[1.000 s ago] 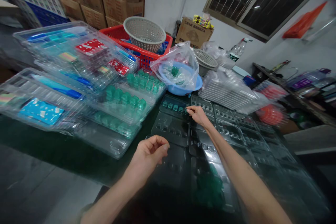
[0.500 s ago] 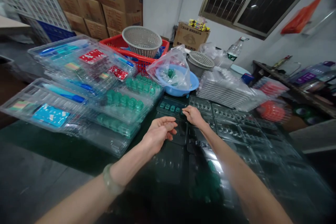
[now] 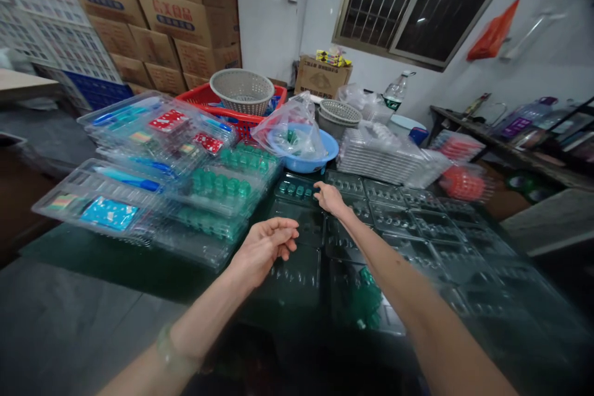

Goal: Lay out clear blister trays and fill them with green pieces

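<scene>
My right hand (image 3: pixel 330 199) reaches to the right end of a clear plastic tray (image 3: pixel 284 198) holding a row of small green translucent pieces (image 3: pixel 299 190). Its index finger and thumb are slightly apart at the end piece, touching or nearly touching it. My left hand (image 3: pixel 268 247), with a pale bangle on the wrist, hovers nearer to me over another clear tray (image 3: pixel 297 272). Its fingers are curled together, and what they hold, if anything, is hidden. Below my right forearm lies a loose heap of green pieces (image 3: pixel 366 300).
Stacked filled trays (image 3: pixel 139 179) stand on the left. Clear trays (image 3: pixel 394 216) cover the table's right side. Behind are a blue basin (image 3: pixel 330 147) with a plastic bag, a red basket (image 3: pixel 197 96), a grey colander (image 3: pixel 244 90) and a stack of clear trays (image 3: pixel 371 158).
My right thumb and index finger have parted from their pinch at the row's end piece. My left hand stays curled. The whole view has shifted with my head.
</scene>
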Tool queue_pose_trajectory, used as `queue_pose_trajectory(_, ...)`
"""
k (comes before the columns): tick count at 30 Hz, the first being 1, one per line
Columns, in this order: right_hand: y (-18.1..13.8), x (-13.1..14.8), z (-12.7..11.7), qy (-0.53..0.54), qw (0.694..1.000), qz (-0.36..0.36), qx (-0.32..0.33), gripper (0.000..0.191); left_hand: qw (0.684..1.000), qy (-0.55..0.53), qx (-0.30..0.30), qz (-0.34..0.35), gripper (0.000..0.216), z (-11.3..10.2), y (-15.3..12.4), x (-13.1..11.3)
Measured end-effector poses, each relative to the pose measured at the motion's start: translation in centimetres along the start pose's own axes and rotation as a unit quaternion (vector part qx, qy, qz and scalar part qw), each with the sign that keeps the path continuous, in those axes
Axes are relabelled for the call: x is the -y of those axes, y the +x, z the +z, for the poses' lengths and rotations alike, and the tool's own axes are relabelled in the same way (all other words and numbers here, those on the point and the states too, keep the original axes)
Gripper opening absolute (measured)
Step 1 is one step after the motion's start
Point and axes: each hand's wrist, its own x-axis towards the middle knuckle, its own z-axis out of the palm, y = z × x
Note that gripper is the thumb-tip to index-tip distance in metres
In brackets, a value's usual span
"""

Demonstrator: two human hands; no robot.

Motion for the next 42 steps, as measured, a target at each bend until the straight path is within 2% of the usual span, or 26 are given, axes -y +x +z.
queue_pose_trajectory(4,-0.3,-0.2,-0.4,-0.012,0.999,-0.039,0.025,0.025,0.999,0.030,-0.026,0.019,0.017,-1.4,-1.4,0.2)
queue_pose_trajectory(9,0.3,0.0,-1.7,-0.033,0.996,-0.061,0.059,0.017,0.995,0.076,-0.053,0.035,0.019,-2.0,-1.1,1.5)
queue_pose_trajectory(14,1.0,1.4,-2.0,-0.050,0.996,-0.007,0.073,0.013,0.996,0.079,-0.035,0.020,0.019,-1.9,-0.8,3.1)
queue_pose_trajectory(17,1.3,2.3,-2.1,-0.044,0.996,0.031,0.074,0.021,0.995,0.095,-0.040,0.013,0.021,-1.8,-0.9,3.7)
queue_pose_trajectory(20,0.9,2.5,-3.3,-0.022,0.996,0.048,0.073,0.030,0.992,0.113,-0.041,0.025,0.023,-1.6,-1.0,3.8)
queue_pose_trajectory(23,-1.6,1.8,-5.7,0.002,0.999,0.039,0.038,0.039,0.988,0.139,-0.042,0.046,0.024,-0.9,-1.2,3.5)
queue_pose_trajectory(27,-9.2,-0.5,-8.9,0.001,0.999,0.038,-0.009,0.024,0.981,0.179,-0.039,0.056,0.021,0.8,-1.6,3.3)
queue_pose_trajectory(30,-15.5,-2.1,-9.3,-0.062,0.992,0.106,0.036,0.029,0.978,0.202,-0.021,0.049,0.021,2.6,-1.7,4.0)
queue_pose_trajectory(32,-18.3,-2.6,-8.6,-0.072,0.983,0.143,0.087,0.033,0.975,0.217,0.003,0.039,0.021,3.8,-1.6,4.7)
queue_pose_trajectory(34,-19.6,-2.6,-7.5,-0.057,0.979,0.159,0.113,0.034,0.973,0.226,0.026,0.036,0.020,4.8,-1.6,5.3)
queue_pose_trajectory(37,-19.7,-2.6,-6.3,-0.022,0.981,0.163,0.106,0.027,0.972,0.230,0.035,0.041,0.020,5.4,-1.6,5.7)
queue_pose_trajectory(40,-19.5,-3.2,-6.4,0.034,0.983,0.155,0.088,0.022,0.974,0.218,0.035,0.043,0.020,5.3,-1.7,5.8)
queue_pose_trajectory(42,-19.8,-3.5,-6.9,0.078,0.984,0.140,0.078,0.026,0.980,0.193,0.039,0.034,0.020,5.3,-1.8,5.8)
